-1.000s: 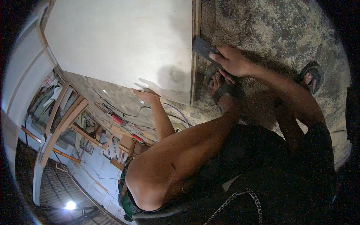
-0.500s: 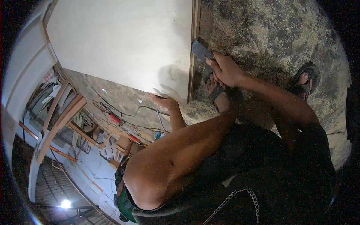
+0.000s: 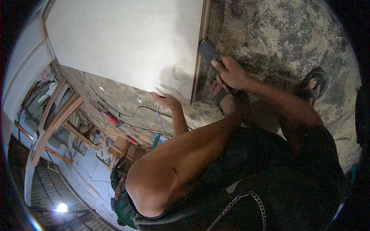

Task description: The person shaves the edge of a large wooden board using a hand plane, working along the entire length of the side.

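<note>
My right hand (image 3: 232,73) is closed round a dark, flat rectangular block (image 3: 210,52). The block's far end meets the narrow wooden edge (image 3: 199,63) of a large pale panel (image 3: 127,42). I cannot make out what kind of tool the block is. My left hand (image 3: 165,101) is at the panel's near edge, fingers stretched out and their tips close to or touching it. Its shadow falls on the panel's face. My bent knee (image 3: 150,188) partly hides the left forearm.
My feet in dark sandals (image 3: 318,82) stand on a stained, dusty floor (image 3: 266,34). Red-handled tools (image 3: 112,119) and tangled cables lie left of my left hand. Wooden frames (image 3: 58,127) stand farther left. Behind my knee, another person (image 3: 119,184) is partly visible.
The view has shifted slightly, so the panel and surroundings sit a little differently. The left hand's fingers have straightened somewhat at the panel's edge. The block remains against the panel's side edge.
</note>
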Demonstrator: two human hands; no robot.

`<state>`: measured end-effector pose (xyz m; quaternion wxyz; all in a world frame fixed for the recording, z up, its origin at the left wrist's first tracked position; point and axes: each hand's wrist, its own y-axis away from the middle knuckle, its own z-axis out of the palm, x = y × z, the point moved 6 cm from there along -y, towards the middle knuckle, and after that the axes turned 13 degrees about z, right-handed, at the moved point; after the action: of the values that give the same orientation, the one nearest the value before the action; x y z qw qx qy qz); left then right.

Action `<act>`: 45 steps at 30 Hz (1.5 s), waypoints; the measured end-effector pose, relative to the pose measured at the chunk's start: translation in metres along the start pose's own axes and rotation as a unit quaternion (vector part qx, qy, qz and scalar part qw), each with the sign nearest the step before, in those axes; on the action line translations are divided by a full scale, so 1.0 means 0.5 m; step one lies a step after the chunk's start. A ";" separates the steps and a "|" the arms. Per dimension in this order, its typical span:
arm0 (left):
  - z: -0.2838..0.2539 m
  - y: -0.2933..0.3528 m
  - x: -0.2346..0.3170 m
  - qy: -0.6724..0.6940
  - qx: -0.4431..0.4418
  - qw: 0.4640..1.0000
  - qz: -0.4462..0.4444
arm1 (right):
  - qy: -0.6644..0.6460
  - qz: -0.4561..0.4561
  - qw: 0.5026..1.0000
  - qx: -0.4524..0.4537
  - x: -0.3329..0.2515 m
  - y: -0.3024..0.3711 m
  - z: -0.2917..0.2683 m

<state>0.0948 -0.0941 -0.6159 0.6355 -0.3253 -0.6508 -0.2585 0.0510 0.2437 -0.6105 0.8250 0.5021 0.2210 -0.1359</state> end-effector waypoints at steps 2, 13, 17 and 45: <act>0.028 0.016 0.015 -0.088 -0.031 0.994 0.063 | 0.019 -0.032 0.999 -0.008 0.013 -0.025 -0.025; 0.100 0.037 0.034 -0.020 -0.005 0.998 0.060 | 0.161 -0.051 0.985 0.034 -0.045 0.010 -0.096; 0.128 0.043 0.017 -0.025 -0.018 0.999 0.043 | 0.049 -0.084 0.993 0.069 0.016 0.030 -0.059; 0.155 0.089 -0.006 -0.217 0.003 0.976 -0.017 | 0.266 -0.019 0.964 0.014 -0.022 0.002 -0.153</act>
<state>0.0770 -0.0071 -0.6269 0.4754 -0.3607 -0.7795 -0.1902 0.0244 0.3121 -0.6349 0.7267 0.5273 0.4400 -0.0159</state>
